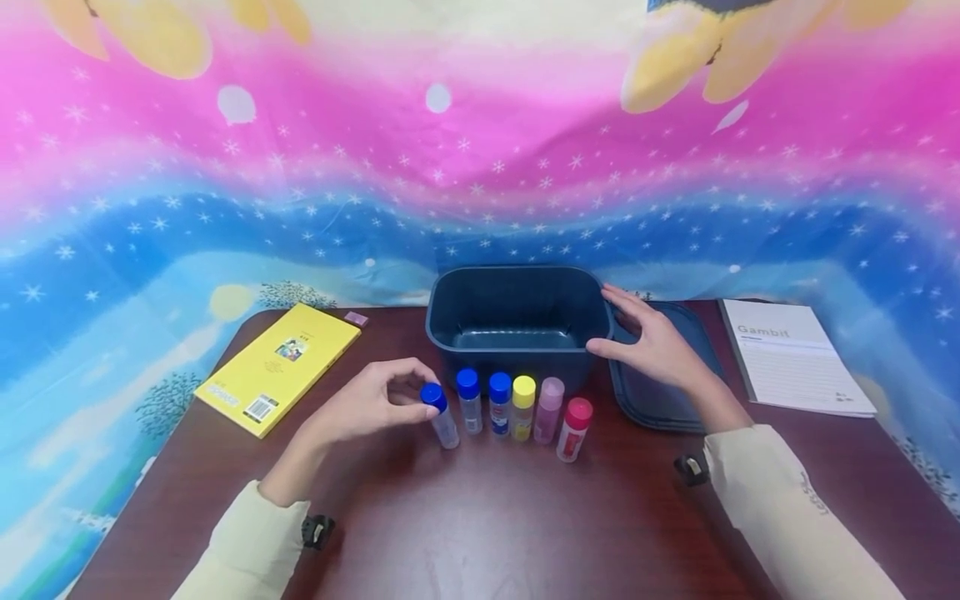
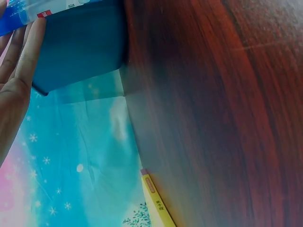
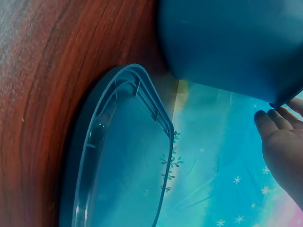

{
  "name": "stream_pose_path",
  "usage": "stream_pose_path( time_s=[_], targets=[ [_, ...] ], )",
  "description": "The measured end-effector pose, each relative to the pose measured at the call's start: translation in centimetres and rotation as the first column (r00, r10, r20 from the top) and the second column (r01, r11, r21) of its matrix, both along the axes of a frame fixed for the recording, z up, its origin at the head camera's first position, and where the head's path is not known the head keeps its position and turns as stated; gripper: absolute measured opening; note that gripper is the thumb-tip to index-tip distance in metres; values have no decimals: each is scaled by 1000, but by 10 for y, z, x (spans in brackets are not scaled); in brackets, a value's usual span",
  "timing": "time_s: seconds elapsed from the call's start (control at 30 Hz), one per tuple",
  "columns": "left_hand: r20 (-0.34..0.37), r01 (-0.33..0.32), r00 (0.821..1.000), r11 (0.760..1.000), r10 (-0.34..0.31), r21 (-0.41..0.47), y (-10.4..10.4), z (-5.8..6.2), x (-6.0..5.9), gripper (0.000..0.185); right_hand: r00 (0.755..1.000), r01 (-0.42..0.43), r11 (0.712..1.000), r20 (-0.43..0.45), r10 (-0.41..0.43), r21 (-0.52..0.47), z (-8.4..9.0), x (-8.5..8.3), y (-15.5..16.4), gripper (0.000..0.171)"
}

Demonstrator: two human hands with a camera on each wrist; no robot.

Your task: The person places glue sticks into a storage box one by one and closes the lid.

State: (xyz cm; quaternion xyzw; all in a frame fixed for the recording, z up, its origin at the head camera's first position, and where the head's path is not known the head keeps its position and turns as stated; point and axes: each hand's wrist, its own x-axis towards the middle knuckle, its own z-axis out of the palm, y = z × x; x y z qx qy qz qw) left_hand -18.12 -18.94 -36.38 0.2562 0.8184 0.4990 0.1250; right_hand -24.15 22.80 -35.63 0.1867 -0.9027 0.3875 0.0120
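Observation:
My left hand [image 1: 382,398] pinches a small clear bottle with a blue cap [image 1: 446,427] between thumb and fingers, at the left end of a row. It tilts slightly; whether its base touches the table cannot be told. In the left wrist view the bottle [image 2: 52,8] shows a red label mark. My right hand [image 1: 651,346] rests at the right rim of a dark blue bin [image 1: 517,354], its fingers fairly straight. The bin stands without its lid, and nothing shows on its visible floor. Beside the held bottle stand two blue-capped bottles [image 1: 470,408], a yellow-capped bottle [image 1: 522,412], a pink bottle [image 1: 550,412] and a red-capped bottle [image 1: 573,433].
The bin's dark lid [image 1: 660,392] lies right of it, partly under my right forearm. A white notebook [image 1: 795,358] is at the far right. A yellow book [image 1: 277,367] and a small pink block [image 1: 356,319] lie left. A printed cloth [image 1: 480,167] hangs behind the table.

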Motion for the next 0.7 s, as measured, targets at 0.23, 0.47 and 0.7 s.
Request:
stream_pose_path(
  time_s=[0.23,0.47,0.7],
  targets=[
    [-59,-34,998,998,37,53,-7,10,0,28,1000,-8,999,2,8,-33,1,1,1,82],
    [-105,-92,989,991,102,97,-15,24,-6,33,1000,-9,999,3,9,-34,-1,-3,1,84],
    [-167,-151,969,972,181,179,-23,33,-9,30,1000,10,999,12,-10,-33,0,-2,0,85]
  ],
)
